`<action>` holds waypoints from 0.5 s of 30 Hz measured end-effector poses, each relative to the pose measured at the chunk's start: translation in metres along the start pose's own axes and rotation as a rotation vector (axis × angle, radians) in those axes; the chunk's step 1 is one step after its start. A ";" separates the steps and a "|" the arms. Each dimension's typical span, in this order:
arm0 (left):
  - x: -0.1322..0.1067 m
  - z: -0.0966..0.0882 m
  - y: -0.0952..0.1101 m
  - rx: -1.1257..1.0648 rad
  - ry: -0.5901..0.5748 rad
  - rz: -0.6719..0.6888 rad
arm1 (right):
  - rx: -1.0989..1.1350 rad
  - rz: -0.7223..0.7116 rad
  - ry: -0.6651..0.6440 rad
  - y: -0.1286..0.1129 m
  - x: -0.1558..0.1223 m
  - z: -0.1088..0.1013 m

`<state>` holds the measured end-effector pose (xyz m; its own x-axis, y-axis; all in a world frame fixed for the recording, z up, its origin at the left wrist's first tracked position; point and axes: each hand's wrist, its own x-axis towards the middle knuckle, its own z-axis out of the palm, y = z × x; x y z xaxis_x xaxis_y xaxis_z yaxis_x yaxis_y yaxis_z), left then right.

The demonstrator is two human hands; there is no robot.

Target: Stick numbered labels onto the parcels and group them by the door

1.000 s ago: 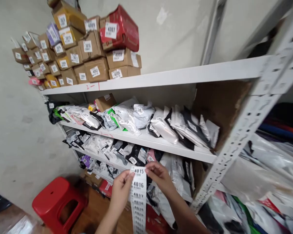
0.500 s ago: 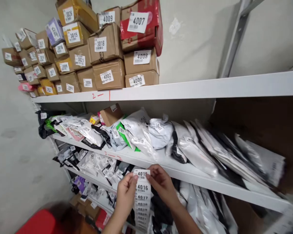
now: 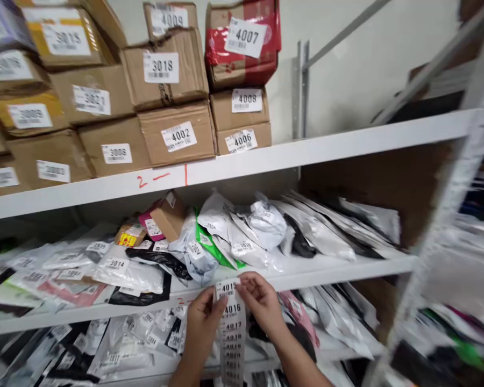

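A long strip of numbered labels (image 3: 232, 341) hangs between my two hands, its top label reading 4015. My left hand (image 3: 204, 320) pinches the strip's left edge near the top, thumb on its face. At the upper right corner of the strip, the fingertips of my right hand (image 3: 262, 303) are closed on the top label. Just beyond my hands runs the edge of the middle shelf (image 3: 314, 276), where a white mailing bag (image 3: 252, 252) marked 3036 and a grey bag (image 3: 197, 258) marked 3024 lie.
Labelled cardboard boxes, among them 4002 (image 3: 177, 134) and the red-taped 4007 (image 3: 242, 43), are stacked on the top shelf (image 3: 242, 167). Flat mailing bags (image 3: 326, 226) lean at the right. A white shelf post (image 3: 439, 215) stands at the right side.
The view has turned rightward and come closer to the shelves, bringing the right post into sight. Both hands keep their hold on the label strip, which sits slightly further left in view.
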<state>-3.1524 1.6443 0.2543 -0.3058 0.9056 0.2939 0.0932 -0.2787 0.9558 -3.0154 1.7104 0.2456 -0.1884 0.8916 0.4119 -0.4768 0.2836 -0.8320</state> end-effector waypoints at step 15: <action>0.018 -0.008 -0.043 -0.046 -0.192 -0.054 | -0.045 -0.012 0.209 0.021 -0.029 -0.005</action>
<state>-3.1697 1.6704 0.2190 -0.1228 0.9626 0.2416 0.0370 -0.2388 0.9704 -3.0159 1.6923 0.2145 0.0018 0.9405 0.3397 -0.4380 0.3061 -0.8453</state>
